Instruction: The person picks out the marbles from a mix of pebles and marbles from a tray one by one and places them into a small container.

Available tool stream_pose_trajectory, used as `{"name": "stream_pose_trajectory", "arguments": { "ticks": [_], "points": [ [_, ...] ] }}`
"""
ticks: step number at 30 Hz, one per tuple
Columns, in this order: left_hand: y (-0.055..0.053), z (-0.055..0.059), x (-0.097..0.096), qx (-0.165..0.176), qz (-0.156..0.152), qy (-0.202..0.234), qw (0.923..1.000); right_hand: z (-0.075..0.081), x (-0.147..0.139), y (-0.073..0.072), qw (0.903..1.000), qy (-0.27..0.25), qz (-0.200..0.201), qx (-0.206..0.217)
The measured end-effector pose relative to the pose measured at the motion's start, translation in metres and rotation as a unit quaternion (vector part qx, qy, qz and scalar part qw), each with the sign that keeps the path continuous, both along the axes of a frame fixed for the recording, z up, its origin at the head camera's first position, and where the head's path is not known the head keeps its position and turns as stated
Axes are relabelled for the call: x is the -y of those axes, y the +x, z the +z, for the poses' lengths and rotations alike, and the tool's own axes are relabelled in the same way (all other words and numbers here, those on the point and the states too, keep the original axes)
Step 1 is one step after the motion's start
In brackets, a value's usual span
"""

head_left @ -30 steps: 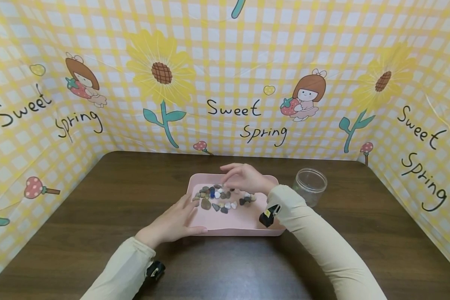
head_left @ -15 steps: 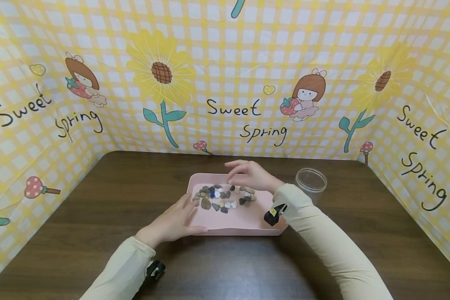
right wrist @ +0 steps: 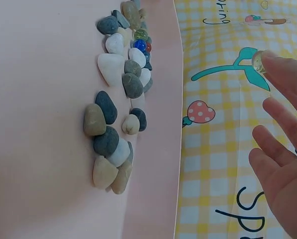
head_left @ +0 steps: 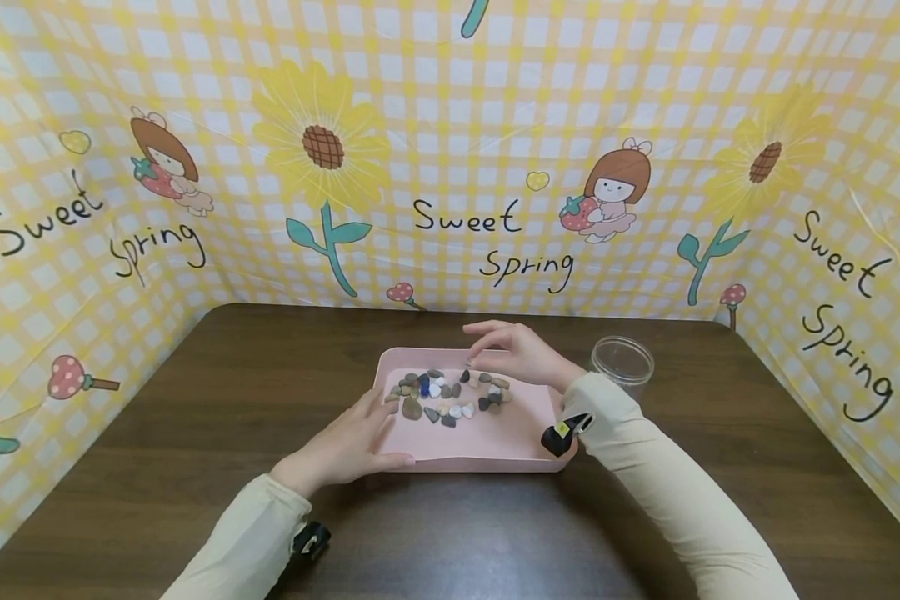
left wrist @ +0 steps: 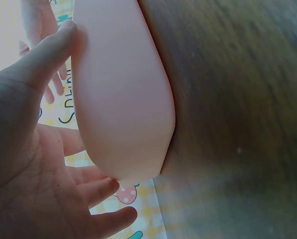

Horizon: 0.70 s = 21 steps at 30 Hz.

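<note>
Your left hand [head_left: 337,450] lies at the near-left corner of the pink tray [head_left: 487,442], thumb at its near rim, fingers spread and nearly straight by its left end. That is a brace, not a clasp; a light, even press there should steady the tray without tipping it.

Inside the tray, towards its far wall, stones [right wrist: 132,85] lie in loose clumps, with a blue ball [right wrist: 139,45] and a green ball [right wrist: 141,34] among them. A low sweep over the tray would probably scatter them, so carry your wrist high.

Raised about the tray's far rim, your right hand [head_left: 521,354] pinches a small glass ball [right wrist: 257,62] at the fingertips, the other fingers apart. Smooth glass is likely to slip: hold it round its middle, firmly but without squeezing hard.

As for what you cannot see, whether your left fingertips touch the stones at the tray's left end is unclear. The black wrist camera [head_left: 558,440] covers part of the tray's near-right corner. Your pinching digit behind the glass ball is hidden in the right wrist view. Right of the tray, your right sleeve [head_left: 652,467] hides the lower part of the clear jar [head_left: 625,370], so its contents can't be judged.
</note>
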<state>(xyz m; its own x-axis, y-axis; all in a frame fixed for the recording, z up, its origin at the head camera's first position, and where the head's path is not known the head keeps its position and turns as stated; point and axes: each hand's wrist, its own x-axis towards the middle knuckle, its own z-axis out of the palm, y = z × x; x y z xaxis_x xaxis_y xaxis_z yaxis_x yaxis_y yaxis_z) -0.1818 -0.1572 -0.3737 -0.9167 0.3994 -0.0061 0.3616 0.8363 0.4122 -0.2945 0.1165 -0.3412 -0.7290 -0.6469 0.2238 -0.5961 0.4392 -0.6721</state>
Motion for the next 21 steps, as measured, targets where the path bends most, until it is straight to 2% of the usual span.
{"name": "stream_pose_trajectory", "arguments": {
  "ticks": [9, 16, 21],
  "points": [
    [0.0, -0.002, 0.0, -0.005, -0.003, 0.004, 1.0, 0.0, -0.013, 0.004, 0.9998, -0.017, -0.01, -0.003],
    [0.0, -0.001, 0.0, -0.007, -0.002, 0.003, 1.0, 0.0, -0.024, 0.005, 0.9986, -0.046, -0.005, 0.025],
    [0.0, -0.001, 0.0, -0.005, 0.0, 0.002, 1.0, 0.002, -0.031, 0.008, 0.9985, -0.046, -0.018, 0.021]
  ]
}}
